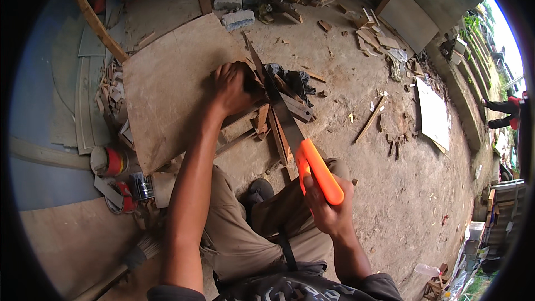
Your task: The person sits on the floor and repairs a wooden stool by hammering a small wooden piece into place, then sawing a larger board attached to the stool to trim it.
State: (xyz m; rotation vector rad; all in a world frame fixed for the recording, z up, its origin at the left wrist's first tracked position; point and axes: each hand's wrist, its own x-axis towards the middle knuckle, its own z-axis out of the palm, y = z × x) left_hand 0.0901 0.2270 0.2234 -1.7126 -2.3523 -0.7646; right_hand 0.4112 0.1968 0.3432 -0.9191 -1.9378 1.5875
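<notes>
My right hand (333, 209) is closed round the orange handle of a hand saw (286, 120). Its long blade slants up and away to the left, crossing the end of a wooden piece (298, 109) that has a small hole in it. My left hand (235, 88), fingers curled, grips and presses that wood just left of the blade, at the right edge of a large plywood sheet (173, 78). Part of the grip is hidden behind the hand. Below the blade, wooden strips (278, 136) form a support. A crumpled black plastic bag (298, 82) lies beyond the cut.
Concrete blocks (238, 19) sit at the back. Wood scraps (370, 38) and a white panel (432, 112) lie on the dirt floor to the right. Cans (141, 185) and a brush (142, 251) are at my left. A person in red (511, 112) stands far right.
</notes>
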